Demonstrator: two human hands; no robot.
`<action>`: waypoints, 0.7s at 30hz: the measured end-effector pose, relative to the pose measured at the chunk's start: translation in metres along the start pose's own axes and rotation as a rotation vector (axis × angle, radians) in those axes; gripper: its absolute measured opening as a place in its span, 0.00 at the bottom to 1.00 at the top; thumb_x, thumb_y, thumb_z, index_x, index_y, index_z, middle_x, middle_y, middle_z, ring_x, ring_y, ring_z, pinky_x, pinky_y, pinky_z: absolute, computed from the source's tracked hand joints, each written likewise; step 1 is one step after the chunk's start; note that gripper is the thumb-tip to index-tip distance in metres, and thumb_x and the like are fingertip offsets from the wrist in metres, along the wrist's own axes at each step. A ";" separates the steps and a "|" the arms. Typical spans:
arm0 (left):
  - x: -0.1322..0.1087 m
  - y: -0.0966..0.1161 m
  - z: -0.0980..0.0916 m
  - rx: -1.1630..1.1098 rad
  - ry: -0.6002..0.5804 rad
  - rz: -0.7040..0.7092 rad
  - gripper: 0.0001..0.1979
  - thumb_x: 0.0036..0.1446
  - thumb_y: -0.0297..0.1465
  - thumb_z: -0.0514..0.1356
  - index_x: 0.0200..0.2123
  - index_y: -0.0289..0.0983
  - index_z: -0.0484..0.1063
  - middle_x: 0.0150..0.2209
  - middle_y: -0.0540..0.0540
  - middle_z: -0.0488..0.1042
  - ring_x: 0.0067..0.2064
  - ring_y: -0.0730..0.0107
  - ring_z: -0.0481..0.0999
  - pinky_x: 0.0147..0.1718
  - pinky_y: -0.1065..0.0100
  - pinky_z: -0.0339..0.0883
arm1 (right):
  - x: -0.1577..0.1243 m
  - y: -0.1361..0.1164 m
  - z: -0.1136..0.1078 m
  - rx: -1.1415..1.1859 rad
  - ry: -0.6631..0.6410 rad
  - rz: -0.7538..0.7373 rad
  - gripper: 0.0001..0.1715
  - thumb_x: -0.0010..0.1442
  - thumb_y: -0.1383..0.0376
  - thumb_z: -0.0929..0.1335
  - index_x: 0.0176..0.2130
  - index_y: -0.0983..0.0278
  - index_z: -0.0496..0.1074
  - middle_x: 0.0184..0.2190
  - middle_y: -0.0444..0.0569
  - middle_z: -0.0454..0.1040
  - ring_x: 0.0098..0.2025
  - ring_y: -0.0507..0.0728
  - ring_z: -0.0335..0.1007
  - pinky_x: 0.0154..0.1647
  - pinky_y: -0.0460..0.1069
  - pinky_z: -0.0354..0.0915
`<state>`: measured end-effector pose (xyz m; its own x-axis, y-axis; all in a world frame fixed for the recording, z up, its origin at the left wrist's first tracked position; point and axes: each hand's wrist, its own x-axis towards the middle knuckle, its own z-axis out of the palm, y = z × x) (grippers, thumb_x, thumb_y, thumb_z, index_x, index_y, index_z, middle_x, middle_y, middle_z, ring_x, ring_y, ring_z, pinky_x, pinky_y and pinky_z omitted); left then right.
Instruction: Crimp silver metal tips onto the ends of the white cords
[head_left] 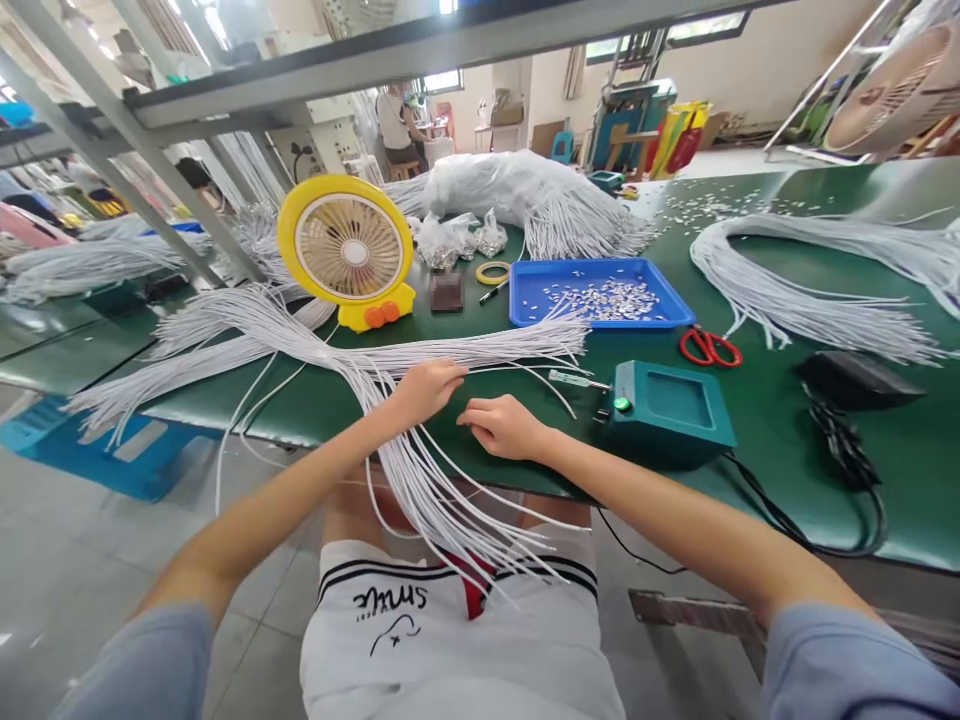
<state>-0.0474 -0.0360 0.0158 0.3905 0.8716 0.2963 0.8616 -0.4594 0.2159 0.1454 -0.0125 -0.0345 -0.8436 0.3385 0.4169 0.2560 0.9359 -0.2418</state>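
Note:
My left hand (429, 390) is closed, fingertips pinched together, above the white cables (420, 480) that hang over the table's front edge onto my lap. What it pinches is too small to make out. Just to its right, my right hand (504, 426) is closed too, thumb and index finger together; anything between them cannot be made out. Another bundle of white cables (465, 350) lies behind both hands, its ends reaching a blue tray (523, 300) of small white pieces. A green device (671, 410) with a screwdriver-like tool (574, 378) at its left side sits right of my right hand.
A yellow fan (352, 245) stands behind the cables at the left. Red-handled scissors (709, 347), a black adapter (859, 380) and more cables (750, 285) lie at the right. A metal rail (420, 60) crosses above; a person (394, 125) sits far back.

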 end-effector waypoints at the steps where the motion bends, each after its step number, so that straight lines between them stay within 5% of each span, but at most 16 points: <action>1: 0.016 -0.011 0.010 0.025 -0.036 0.006 0.12 0.61 0.26 0.55 0.42 0.35 0.78 0.38 0.40 0.80 0.40 0.63 0.79 0.41 0.65 0.73 | -0.001 0.000 0.000 -0.005 0.003 -0.005 0.18 0.62 0.71 0.60 0.43 0.64 0.76 0.39 0.50 0.79 0.33 0.52 0.73 0.32 0.46 0.58; 7: 0.041 -0.023 0.049 0.136 -0.146 0.039 0.14 0.61 0.24 0.52 0.39 0.33 0.78 0.36 0.39 0.79 0.39 0.62 0.78 0.40 0.66 0.70 | -0.002 -0.001 0.003 -0.037 -0.013 -0.031 0.17 0.60 0.71 0.62 0.43 0.63 0.77 0.36 0.48 0.79 0.32 0.52 0.71 0.29 0.47 0.55; 21: 0.054 0.000 0.048 0.015 -0.195 -0.061 0.18 0.59 0.24 0.50 0.45 0.32 0.78 0.45 0.35 0.78 0.46 0.57 0.77 0.48 0.59 0.69 | 0.002 -0.004 0.002 -0.036 -0.100 -0.013 0.19 0.61 0.70 0.61 0.45 0.64 0.77 0.37 0.49 0.80 0.31 0.54 0.72 0.30 0.49 0.56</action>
<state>-0.0104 0.0193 -0.0131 0.3919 0.9148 0.0974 0.8895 -0.4038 0.2140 0.1418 -0.0153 -0.0344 -0.8895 0.3162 0.3299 0.2598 0.9438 -0.2042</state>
